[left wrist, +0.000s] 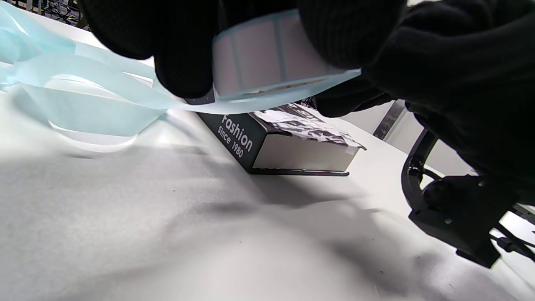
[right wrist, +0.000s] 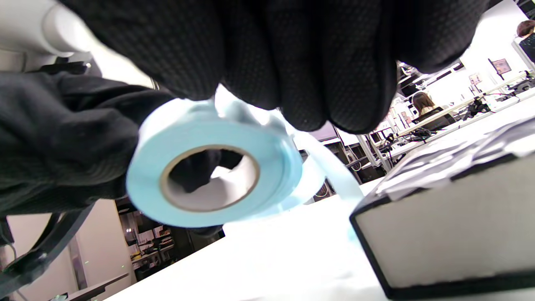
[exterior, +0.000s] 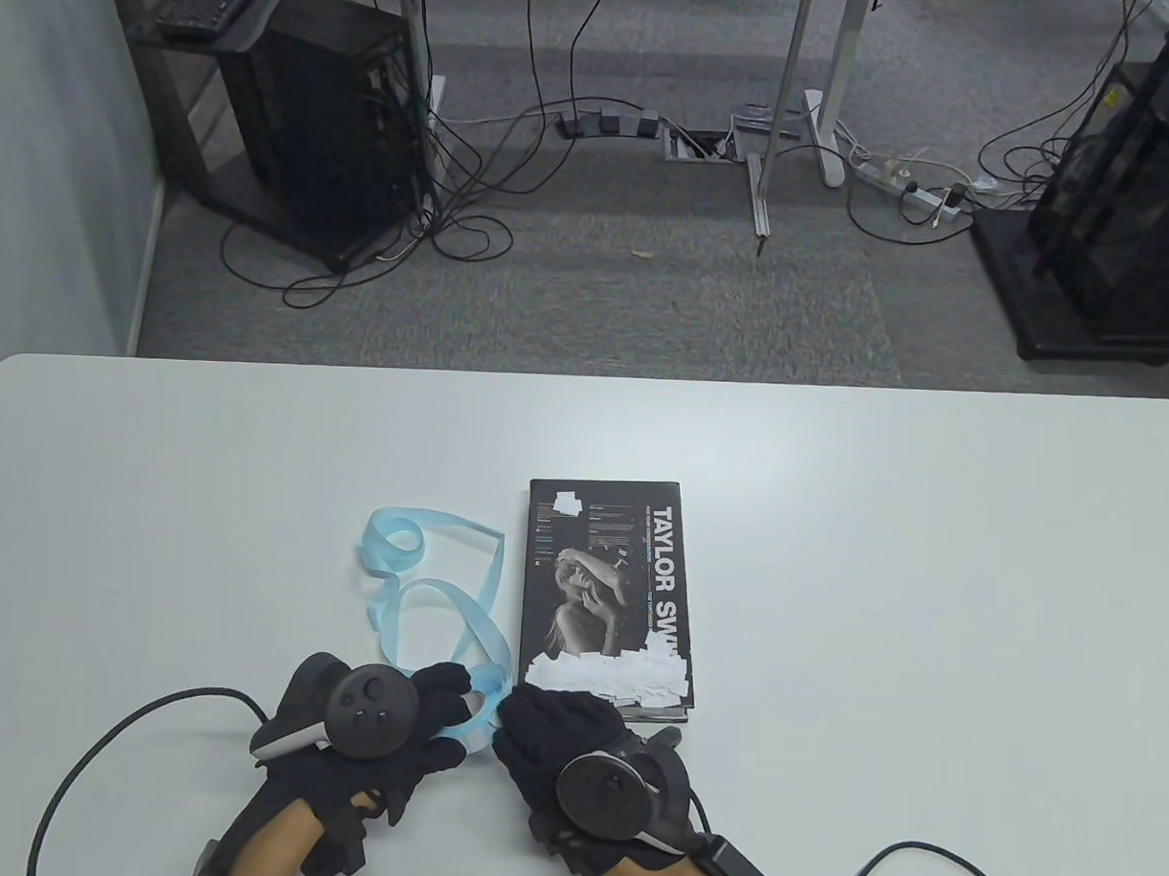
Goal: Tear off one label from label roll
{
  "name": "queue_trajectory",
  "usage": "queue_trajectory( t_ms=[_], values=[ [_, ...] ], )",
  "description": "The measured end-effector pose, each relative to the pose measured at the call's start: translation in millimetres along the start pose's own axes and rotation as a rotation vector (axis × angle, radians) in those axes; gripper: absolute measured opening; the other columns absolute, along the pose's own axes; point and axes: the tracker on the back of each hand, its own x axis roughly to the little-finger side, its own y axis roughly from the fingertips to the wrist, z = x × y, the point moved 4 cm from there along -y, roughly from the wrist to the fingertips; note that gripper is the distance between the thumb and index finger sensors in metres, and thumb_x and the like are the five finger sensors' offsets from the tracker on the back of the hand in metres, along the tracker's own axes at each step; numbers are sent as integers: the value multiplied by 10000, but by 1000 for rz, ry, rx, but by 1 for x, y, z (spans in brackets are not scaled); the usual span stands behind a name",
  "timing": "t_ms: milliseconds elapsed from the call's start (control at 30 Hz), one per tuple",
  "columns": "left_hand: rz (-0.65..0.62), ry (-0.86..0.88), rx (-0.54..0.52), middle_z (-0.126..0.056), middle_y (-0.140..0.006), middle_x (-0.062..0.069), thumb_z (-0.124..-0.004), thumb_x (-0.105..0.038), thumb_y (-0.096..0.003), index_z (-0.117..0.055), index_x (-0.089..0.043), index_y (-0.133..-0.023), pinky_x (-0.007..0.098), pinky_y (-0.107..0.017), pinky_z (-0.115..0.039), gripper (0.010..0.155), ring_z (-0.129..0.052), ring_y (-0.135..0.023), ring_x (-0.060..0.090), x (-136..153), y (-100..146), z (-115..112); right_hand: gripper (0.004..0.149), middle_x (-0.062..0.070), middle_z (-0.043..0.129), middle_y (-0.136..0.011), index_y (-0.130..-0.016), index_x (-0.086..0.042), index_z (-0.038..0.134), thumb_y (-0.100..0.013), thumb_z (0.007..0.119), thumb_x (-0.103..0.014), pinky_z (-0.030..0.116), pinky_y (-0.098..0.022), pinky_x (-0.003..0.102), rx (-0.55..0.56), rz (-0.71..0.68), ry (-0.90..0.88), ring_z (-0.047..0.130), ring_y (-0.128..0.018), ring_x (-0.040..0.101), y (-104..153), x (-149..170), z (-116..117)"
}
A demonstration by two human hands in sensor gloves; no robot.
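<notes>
A light-blue label roll (exterior: 482, 705) is held just above the table between both hands. My left hand (exterior: 453, 694) grips it from the left. My right hand (exterior: 516, 711) closes on it from the right. The left wrist view shows white labels on the roll's outer face (left wrist: 267, 54), with my left fingers (left wrist: 184, 67) on one side and my right hand (left wrist: 439, 83) on the other. In the right wrist view my right fingers (right wrist: 292, 67) press on the top of the roll (right wrist: 267, 167). Whether a label is pinched between them is hidden.
A long empty blue backing strip (exterior: 426, 586) curls over the table behind the hands. A black book (exterior: 606, 597) lies just right of it, with several white labels (exterior: 624, 671) stuck on its near end. Glove cables trail off the front edge.
</notes>
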Motion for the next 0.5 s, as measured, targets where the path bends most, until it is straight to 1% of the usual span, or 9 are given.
queue_trajectory(
  t_ms=[233,333,367,500],
  values=[
    [33,-40,5,-543,-1099,140,-755,-411,-453,-722,-68,-905,587,-652,-650,568,-834,-866,400,7,6,2,399,173,999,-687,-694,-115,930,-379,926,-360,808,-485,546,10,58,7,1042,-574,382,-5,26,-16],
    [52,-69,7,-544,-1099,140,-755,-410,-453,-722,-68,-905,588,-652,-649,568,-834,-867,400,8,6,3,412,180,988,-701,-704,-111,925,-377,928,-361,796,-494,555,21,84,94,1032,-588,390,-8,48,-30],
    [54,-78,5,-545,-1099,140,-755,-410,-453,-722,-69,-905,588,-652,-650,567,-834,-867,400,8,6,4,417,183,986,-705,-709,-108,923,-378,929,-361,793,-497,557,24,95,155,1028,-592,394,-10,59,-36],
    [55,-83,4,-544,-1099,142,-755,-409,-452,-722,-68,-905,589,-653,-648,568,-834,-867,401,7,4,5,423,178,981,-716,-717,-116,921,-375,935,-365,790,-502,557,9,142,308,1025,-603,393,-10,95,-52]
  ],
)
